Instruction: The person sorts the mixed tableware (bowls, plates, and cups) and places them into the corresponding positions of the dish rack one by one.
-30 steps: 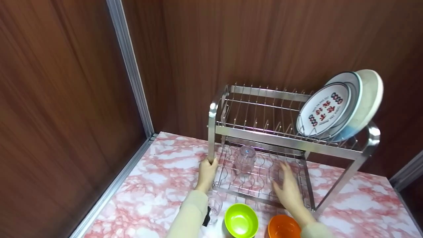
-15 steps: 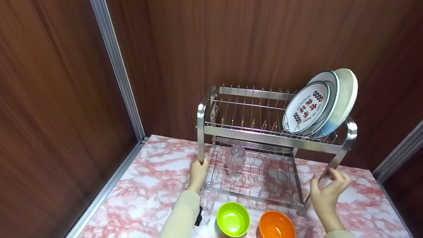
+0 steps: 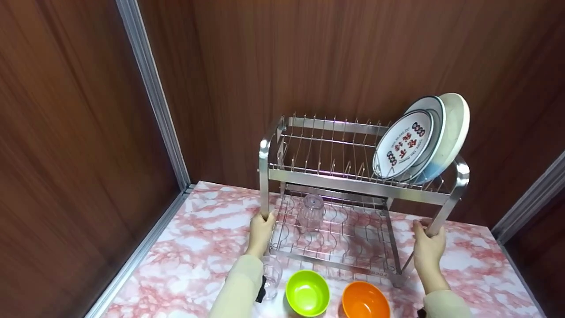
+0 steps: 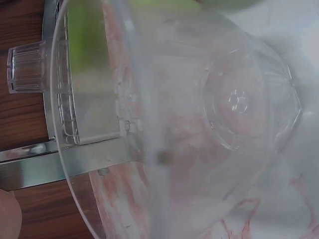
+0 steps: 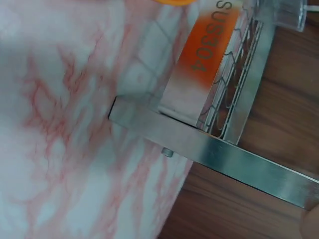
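A two-tier steel dish rack (image 3: 353,182) stands on the table between my hands. My left hand (image 3: 260,230) grips its left front leg, and my right hand (image 3: 430,248) grips the right front leg. Upright at the right end of the top tier lean several plates (image 3: 402,145), the front one with red lettering. On the lower tier a clear glass (image 3: 311,213) stands upside down. Beneath my left forearm is a clear vessel (image 3: 272,279), partly hidden; clear plastic or glass (image 4: 234,99) fills the left wrist view. The right wrist view shows the rack's leg (image 5: 224,158) and only a sliver of hand.
A green bowl (image 3: 307,293) and an orange bowl (image 3: 366,301) sit in front of the rack. Brown wood-grain panels (image 3: 229,88) rise behind and at the sides. The tabletop (image 3: 176,256) has a red-and-white marbled pattern.
My right hand has come out from over the lower tier, moved right and taken hold of the right front leg. My left hand keeps its grip. The head view has shifted, so everything appears further left.
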`<action>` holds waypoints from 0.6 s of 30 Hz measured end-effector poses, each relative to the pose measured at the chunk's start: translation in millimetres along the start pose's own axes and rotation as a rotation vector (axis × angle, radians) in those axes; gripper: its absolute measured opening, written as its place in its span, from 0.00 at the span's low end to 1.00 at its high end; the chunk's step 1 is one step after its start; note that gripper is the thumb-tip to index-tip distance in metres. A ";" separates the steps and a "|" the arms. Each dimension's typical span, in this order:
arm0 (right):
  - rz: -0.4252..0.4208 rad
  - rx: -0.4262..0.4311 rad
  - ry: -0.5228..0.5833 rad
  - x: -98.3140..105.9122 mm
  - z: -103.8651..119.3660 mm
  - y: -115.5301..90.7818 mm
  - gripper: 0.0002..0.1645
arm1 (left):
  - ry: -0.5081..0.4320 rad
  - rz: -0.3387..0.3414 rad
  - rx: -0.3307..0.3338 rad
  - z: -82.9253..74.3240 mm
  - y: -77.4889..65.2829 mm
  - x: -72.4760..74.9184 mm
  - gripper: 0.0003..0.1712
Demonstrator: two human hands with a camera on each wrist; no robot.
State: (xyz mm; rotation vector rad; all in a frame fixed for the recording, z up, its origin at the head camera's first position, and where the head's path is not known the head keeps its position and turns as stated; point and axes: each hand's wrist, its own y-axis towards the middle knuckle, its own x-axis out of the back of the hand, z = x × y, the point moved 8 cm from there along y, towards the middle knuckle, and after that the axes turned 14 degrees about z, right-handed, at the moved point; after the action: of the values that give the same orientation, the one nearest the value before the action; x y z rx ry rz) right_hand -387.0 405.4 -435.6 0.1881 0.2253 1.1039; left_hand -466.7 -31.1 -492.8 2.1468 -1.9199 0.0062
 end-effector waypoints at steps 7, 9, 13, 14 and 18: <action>0.022 -0.115 0.043 -0.6 -17.1 1.6 0.17 | -0.005 0.097 0.046 0.0 -4.3 0.0 0.12; 0.028 -0.117 0.037 -0.5 -20.1 2.4 0.22 | 0.009 0.161 0.046 0.0 -7.1 1.4 0.11; 0.096 -0.037 0.093 1.5 -36.8 15.9 0.24 | 0.041 0.287 0.060 12.4 -18.0 9.8 0.19; 0.118 -0.008 0.143 3.5 -46.1 22.5 0.24 | 0.049 0.305 0.064 18.1 -21.3 13.0 0.20; 0.122 0.022 0.167 6.7 -51.8 28.4 0.24 | 0.081 0.308 0.125 43.6 -34.4 26.6 0.17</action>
State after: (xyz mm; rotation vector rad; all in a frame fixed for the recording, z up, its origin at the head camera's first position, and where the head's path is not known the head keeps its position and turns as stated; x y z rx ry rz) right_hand -422.7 425.9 -478.6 0.1308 0.3794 1.2403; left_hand -437.1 -62.4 -536.8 1.8672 -2.2334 0.2735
